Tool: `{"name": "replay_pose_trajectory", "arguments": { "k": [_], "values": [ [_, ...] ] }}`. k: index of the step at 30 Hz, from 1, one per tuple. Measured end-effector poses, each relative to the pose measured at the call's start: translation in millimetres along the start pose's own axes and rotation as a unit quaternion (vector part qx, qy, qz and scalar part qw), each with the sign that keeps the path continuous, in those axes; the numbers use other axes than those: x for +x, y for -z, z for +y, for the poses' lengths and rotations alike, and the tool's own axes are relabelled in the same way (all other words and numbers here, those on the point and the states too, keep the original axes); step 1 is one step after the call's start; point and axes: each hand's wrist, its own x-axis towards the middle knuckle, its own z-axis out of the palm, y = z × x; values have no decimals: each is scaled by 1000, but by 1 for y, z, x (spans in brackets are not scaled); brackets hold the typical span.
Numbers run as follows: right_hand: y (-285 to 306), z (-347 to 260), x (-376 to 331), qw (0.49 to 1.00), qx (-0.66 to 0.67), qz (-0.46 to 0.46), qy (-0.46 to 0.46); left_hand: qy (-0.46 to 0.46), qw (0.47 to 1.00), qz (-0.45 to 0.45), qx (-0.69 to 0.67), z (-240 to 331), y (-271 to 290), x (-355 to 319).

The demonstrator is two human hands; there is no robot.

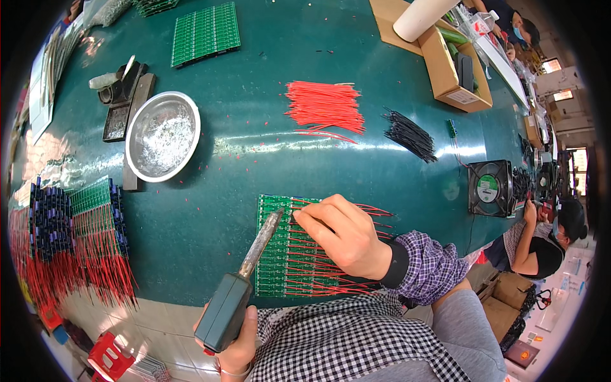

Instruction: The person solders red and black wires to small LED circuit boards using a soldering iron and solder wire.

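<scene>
My left hand [240,340] is closed around the dark grey-green handle of a soldering iron [262,240]. The iron's tip rests on or just over the upper part of a green circuit board panel [270,274] lying in front of me. Rows of red wires [312,284] run across that panel and stick out past its right side. Over the panel's upper right, my right hand [350,237] pinches a thin wire between thumb and forefinger, close to the iron's tip. Most of that wire is hidden by the fingers, and its colour is hard to tell.
Beyond the panel lie a pile of red wires [324,105] and a black wire bundle [410,135]. A metal bowl [130,149] stands left, near finished-looking wired boards [92,197]. Right are a fan [489,188], a cardboard box [445,73] and a co-worker [541,245]. Another panel [207,32] lies far off.
</scene>
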Motion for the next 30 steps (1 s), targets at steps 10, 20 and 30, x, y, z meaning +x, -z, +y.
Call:
{"name": "replay_pose_trajectory", "arguments": {
  "k": [10,20,30],
  "values": [
    [1,-1,0,1000,-13,-12,-8,-31,998,-63,0,10,-4,10],
    [1,-1,3,1000,-17,-14,3,-30,996,-76,18,8,-3,9],
    [1,-2,2,999,-28,-17,-1,19,993,-115,14,-4,17,-2]
  ]
}}
